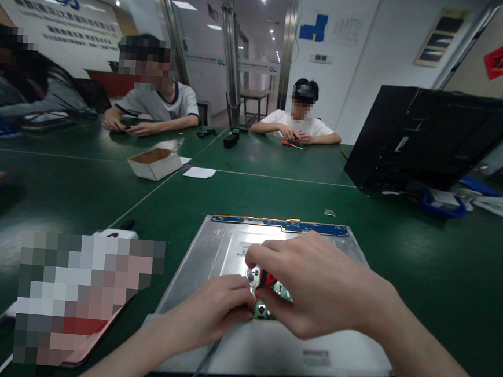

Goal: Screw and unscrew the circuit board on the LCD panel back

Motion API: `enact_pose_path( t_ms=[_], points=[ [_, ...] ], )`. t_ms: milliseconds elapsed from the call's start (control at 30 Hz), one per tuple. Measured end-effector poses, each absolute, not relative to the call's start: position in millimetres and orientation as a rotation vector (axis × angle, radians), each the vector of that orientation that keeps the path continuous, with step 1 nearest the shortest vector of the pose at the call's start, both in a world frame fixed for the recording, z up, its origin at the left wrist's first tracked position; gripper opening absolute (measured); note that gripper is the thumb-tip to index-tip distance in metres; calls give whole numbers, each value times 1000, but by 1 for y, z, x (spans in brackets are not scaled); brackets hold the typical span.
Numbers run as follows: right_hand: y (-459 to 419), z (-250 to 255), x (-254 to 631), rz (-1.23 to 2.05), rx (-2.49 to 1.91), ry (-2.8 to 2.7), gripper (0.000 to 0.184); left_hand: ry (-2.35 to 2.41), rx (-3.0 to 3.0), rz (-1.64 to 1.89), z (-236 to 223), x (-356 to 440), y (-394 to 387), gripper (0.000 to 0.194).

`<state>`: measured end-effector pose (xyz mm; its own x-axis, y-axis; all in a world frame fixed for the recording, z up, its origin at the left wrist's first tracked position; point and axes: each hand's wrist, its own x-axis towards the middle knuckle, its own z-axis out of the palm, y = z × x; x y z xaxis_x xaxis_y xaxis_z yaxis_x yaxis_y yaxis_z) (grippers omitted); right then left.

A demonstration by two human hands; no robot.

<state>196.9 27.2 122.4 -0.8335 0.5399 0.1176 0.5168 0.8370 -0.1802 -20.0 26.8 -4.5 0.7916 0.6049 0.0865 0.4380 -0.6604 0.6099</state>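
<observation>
A silver metal-backed display panel (343, 349) lies flat before me, with a blue circuit strip (249, 222) along its far edge. On its middle sits a green circuit board (262, 312), partly covered by my hands. My right hand (313, 286) is closed round the red and black handle of a screwdriver (266, 279) over the board; the tip is hidden. Beside it, my left hand (220, 302) has its fingers bent and pressed together at the board's left edge. What those fingers grip, if anything, cannot be made out. A dark cable (203, 365) runs out below the left hand.
To the left lies a pink-edged, blurred-out object (90, 350). Farther off stand an open white box (155, 166) and a paper slip (199, 173). A black monitor (421, 138) and a blue tray (443, 210) are at right. Several people sit around the green table (458, 274).
</observation>
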Motion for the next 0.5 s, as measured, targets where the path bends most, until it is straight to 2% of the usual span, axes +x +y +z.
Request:
enact_pose_path(
  t_ms=[233, 400, 500],
  points=[
    [30, 122, 195, 163, -876, -2857, 8, 805, 2480, 401, -5, -19, 25, 15],
    [30, 121, 194, 160, -875, -2850, 13, 861, 2548, 358, -3, -18, 24, 16],
    [30, 121, 194, 165, -858, -2847, 9, 882, 2602, 381, -3, -18, 23, 12]
  ],
)
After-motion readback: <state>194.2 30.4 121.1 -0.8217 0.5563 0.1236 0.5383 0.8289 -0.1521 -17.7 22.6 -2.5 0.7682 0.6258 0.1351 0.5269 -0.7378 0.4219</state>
